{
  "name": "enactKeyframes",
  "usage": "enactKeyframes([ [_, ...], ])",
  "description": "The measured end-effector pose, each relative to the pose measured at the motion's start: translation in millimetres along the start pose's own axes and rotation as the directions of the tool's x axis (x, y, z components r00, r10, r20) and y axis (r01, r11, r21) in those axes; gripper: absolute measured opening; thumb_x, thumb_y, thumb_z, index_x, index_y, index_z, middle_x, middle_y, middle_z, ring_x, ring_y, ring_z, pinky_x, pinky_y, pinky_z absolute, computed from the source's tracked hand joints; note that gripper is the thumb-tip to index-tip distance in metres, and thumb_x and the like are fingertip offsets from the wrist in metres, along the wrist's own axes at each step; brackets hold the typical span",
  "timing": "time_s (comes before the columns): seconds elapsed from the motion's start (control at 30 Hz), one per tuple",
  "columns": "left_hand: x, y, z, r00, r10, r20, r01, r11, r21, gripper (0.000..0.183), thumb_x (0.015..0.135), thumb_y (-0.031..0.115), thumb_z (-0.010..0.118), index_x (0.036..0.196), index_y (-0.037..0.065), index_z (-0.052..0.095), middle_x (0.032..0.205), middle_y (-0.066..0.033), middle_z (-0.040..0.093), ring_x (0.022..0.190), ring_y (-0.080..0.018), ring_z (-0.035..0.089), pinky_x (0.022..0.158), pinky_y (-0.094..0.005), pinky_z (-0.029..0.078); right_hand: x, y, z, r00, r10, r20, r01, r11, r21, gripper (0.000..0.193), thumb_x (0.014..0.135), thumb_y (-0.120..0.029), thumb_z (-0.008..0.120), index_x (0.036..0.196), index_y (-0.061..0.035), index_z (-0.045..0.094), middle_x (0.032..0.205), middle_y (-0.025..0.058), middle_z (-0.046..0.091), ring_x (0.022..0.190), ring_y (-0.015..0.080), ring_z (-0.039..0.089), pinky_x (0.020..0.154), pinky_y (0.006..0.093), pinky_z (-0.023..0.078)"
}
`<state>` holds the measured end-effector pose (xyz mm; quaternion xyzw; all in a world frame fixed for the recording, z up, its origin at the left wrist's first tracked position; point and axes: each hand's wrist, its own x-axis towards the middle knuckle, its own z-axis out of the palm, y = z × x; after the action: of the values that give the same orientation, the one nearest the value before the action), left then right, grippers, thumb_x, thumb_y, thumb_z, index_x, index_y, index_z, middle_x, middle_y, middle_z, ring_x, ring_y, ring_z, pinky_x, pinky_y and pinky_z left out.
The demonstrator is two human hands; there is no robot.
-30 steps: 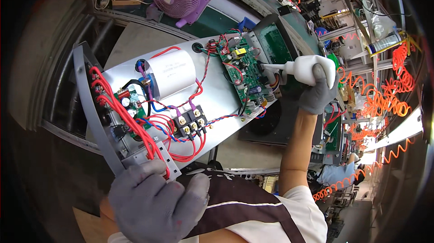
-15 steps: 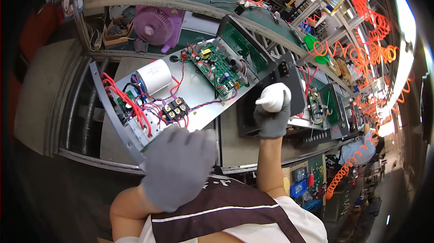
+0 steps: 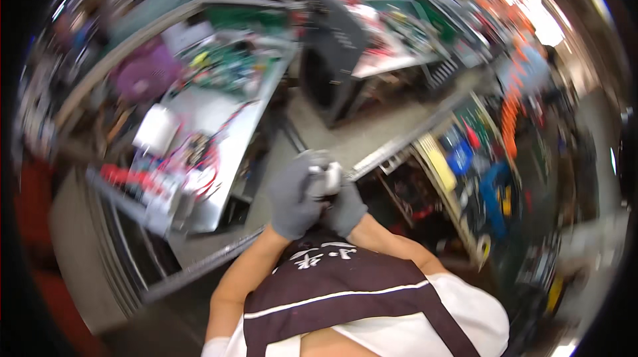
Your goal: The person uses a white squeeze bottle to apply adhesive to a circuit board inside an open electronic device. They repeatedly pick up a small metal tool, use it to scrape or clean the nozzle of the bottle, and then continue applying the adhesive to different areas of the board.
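My left hand point(image 3: 292, 197) and my right hand point(image 3: 343, 205), both in grey gloves with white at the fingertips, meet in front of my apron point(image 3: 339, 274). Their fingers are curled and pressed together. Whatever sits between them, if anything, is hidden by the fingers and blur. Left of my hands, apart from them, lies an open metal chassis point(image 3: 232, 148). It carries a green circuit board point(image 3: 229, 68), a white cylinder point(image 3: 157, 130) and red wires point(image 3: 126, 176). A dark housing point(image 3: 329, 58) stands tilted beyond my hands.
A second open chassis point(image 3: 389, 41) stands farther right on the line. A purple fan point(image 3: 143, 71) is at the left back. Blue bins point(image 3: 458, 158) sit low on the right, near an orange coiled hose point(image 3: 510, 124). A person in a light shirt point(image 3: 525, 68) is beyond.
My hands, apart before, have come together in front of my apron. The right hand has moved down and left. The view has swung right, shifting the chassis leftward and blurring the scene.
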<state>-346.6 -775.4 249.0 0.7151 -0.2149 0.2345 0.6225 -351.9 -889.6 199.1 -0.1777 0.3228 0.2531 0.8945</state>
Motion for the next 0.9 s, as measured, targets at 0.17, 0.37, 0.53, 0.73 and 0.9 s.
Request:
enactKeyframes([
  [0.17, -21.6, -12.4, 50.4, 0.906, -0.423, 0.005, 0.41, 0.875, -0.258, 0.041, 0.098, 0.03, 0.037, 0.088, -0.004, 0.057, 0.086, -0.0134, 0.064, 0.078, -0.0183, 0.059, 0.075, -0.0303, 0.048, -14.1, 10.4, -48.4, 0.989, 0.056, -0.138, -0.055, 0.998, 0.012, 0.042, 0.082, -0.057, 0.053, 0.076, -0.0153, 0.052, 0.061, -0.0001, 0.05, 0.045, 0.0091, 0.042, 0.035, 0.0196, 0.031],
  [0.37, -20.6, -46.7, 110.9, 0.779, -0.572, 0.257, 0.612, 0.605, -0.509, 0.033, 0.095, 0.035, 0.041, 0.08, 0.006, 0.043, 0.068, -0.0041, 0.044, 0.062, -0.0164, 0.049, 0.063, -0.0328, 0.045, -75.0, -65.0, -104.6, 0.989, 0.109, 0.1, -0.032, 0.818, -0.574, 0.048, 0.088, -0.054, 0.045, 0.087, -0.0077, 0.057, 0.062, 0.0066, 0.057, 0.046, 0.0131, 0.051, 0.039, 0.0247, 0.04],
  [0.53, -15.2, -42.9, 167.3, 0.556, -0.678, 0.481, 0.788, 0.247, -0.564, 0.029, 0.096, 0.033, 0.041, 0.079, 0.01, 0.044, 0.064, -0.0024, 0.043, 0.057, -0.0157, 0.042, 0.056, -0.031, 0.041, -100.4, -208.8, -238.8, 0.574, -0.787, 0.227, 0.228, -0.112, -0.967, 0.032, 0.078, -0.037, 0.062, 0.094, -0.0088, 0.064, 0.085, 0.0097, 0.066, 0.077, 0.0211, 0.064, 0.072, 0.033, 0.051],
  [0.73, -46.1, -29.6, 259.2, 0.336, -0.718, 0.61, 0.92, 0.11, -0.377, 0.035, 0.096, 0.037, 0.04, 0.075, 0.009, 0.045, 0.054, -0.0059, 0.044, 0.047, -0.0216, 0.044, 0.05, -0.0342, 0.041, -190.4, -347.9, -465.9, -0.154, -0.93, -0.335, -0.276, 0.366, -0.889, 0.021, 0.076, -0.03, 0.059, 0.086, -0.0143, 0.067, 0.089, 0.0136, 0.065, 0.086, 0.0323, 0.061, 0.077, 0.0402, 0.048],
  [0.9, -40.9, -9.4, 320.3, 0.356, -0.719, 0.597, 0.931, 0.22, -0.291, 0.037, 0.094, 0.041, 0.042, 0.078, 0.008, 0.047, 0.057, -0.0076, 0.047, 0.05, -0.0224, 0.047, 0.053, -0.0336, 0.042, -224.7, -385.6, -522.1, -0.135, -0.922, -0.362, -0.29, 0.386, -0.876, 0.016, 0.078, -0.026, 0.057, 0.087, -0.0155, 0.066, 0.093, 0.0113, 0.064, 0.087, 0.031, 0.06, 0.074, 0.0405, 0.048],
])
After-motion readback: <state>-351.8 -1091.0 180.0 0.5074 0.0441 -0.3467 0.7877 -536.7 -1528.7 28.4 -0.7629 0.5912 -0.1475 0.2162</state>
